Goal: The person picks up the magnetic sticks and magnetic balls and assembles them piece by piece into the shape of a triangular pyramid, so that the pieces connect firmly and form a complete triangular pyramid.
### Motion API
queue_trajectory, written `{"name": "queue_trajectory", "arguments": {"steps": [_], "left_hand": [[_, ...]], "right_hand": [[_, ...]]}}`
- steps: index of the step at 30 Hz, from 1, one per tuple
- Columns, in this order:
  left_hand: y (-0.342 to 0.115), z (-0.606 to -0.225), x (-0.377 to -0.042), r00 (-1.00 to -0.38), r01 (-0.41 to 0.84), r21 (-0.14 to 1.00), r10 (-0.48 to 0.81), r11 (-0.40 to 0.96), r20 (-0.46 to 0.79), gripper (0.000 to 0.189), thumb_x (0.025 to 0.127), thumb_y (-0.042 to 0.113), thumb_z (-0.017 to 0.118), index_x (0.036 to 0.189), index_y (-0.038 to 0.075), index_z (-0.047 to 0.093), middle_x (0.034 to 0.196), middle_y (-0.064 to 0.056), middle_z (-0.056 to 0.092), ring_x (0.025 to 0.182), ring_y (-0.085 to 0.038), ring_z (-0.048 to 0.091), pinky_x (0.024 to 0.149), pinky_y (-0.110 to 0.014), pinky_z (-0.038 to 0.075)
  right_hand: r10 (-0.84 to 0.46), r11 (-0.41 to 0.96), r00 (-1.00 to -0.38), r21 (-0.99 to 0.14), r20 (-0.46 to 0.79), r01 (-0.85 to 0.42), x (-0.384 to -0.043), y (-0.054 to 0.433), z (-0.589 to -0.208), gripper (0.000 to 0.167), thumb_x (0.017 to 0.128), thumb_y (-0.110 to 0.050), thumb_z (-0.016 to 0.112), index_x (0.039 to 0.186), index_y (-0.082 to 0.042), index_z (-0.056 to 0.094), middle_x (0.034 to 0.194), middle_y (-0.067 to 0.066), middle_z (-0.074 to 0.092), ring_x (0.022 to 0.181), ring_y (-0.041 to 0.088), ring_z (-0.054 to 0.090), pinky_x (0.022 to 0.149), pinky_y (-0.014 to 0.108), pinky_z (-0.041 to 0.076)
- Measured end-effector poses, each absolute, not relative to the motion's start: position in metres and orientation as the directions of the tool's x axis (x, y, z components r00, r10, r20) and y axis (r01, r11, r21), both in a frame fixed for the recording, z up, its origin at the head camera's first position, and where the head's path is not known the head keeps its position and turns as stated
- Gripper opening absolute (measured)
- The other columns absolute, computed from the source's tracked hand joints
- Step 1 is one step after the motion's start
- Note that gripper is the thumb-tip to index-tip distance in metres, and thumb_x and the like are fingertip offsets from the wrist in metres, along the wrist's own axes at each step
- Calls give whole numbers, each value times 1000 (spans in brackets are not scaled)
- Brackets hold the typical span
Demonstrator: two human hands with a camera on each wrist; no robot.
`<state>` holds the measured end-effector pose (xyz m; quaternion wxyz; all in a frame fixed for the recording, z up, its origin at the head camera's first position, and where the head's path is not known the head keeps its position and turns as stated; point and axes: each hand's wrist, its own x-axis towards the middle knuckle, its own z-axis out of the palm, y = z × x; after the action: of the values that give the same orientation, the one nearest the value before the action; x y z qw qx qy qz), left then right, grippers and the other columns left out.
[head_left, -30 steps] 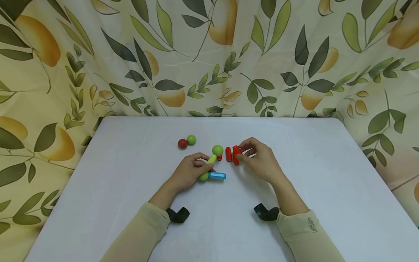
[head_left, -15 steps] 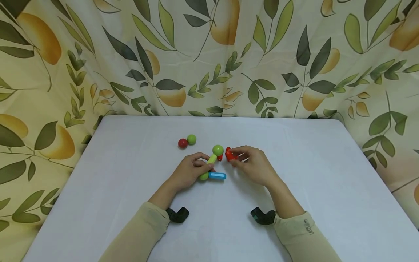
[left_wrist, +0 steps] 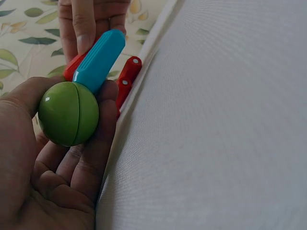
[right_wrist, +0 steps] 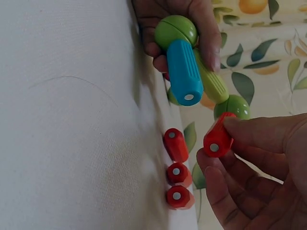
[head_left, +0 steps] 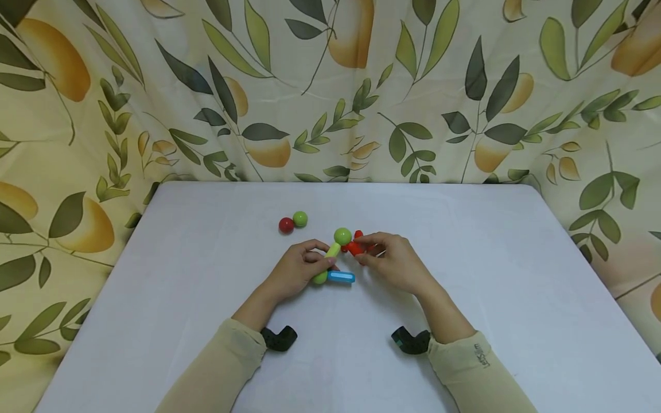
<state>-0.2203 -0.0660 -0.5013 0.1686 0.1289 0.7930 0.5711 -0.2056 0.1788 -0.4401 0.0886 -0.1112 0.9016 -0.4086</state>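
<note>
Person's L hand grips a yellow-green rod joining a near green ball & a far green ball, above a white table; a blue rod sticks out from the near one. R hand pinches a red rod b/w thumb & fingers, one end toward the far ball; hard to tell if they touch. 3 loose red rods lie nearby. Farther back, to the left: red ball w/ loose green ball beside it.

BG: cream cloth w/ fruit/leaf print, rear + both sides | wht tbl, rounded far corners
</note>
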Motion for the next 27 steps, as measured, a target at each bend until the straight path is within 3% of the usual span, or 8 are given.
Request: {"name": "queue_trajectory", "arguments": {"steps": [7,19,27], "left_hand": [[-66,-501,-224,-902,38,956,422,291,-93,25,98,32,72,119,20,65,95,4,81,88,-18,66,85,-34,46],[-68,-500,-222,-897,9,967,430,253,-104,26,99,30,72,121,15,71,97,1,81,94,-14,67,93,-34,46],[-69,-501,-222,-882,-3,979,460,206,-99,26,99,27,71,120,12,70,97,-2,81,94,-15,68,95,-35,47]], "right_hand": [[-280,632,-958,-762,-56,-140,-206,179,-439,33,96,-15,74,127,-8,72,106,7,77,98,24,69,79,32,55],[-320,595,-946,-787,-45,-164,-207,174,-441,34,95,-17,75,128,-8,72,111,6,76,99,21,70,87,32,57],[-318,597,-947,-784,-35,-171,-204,173,-441,34,96,-21,74,128,-10,71,108,6,77,99,21,70,85,32,56]]}}
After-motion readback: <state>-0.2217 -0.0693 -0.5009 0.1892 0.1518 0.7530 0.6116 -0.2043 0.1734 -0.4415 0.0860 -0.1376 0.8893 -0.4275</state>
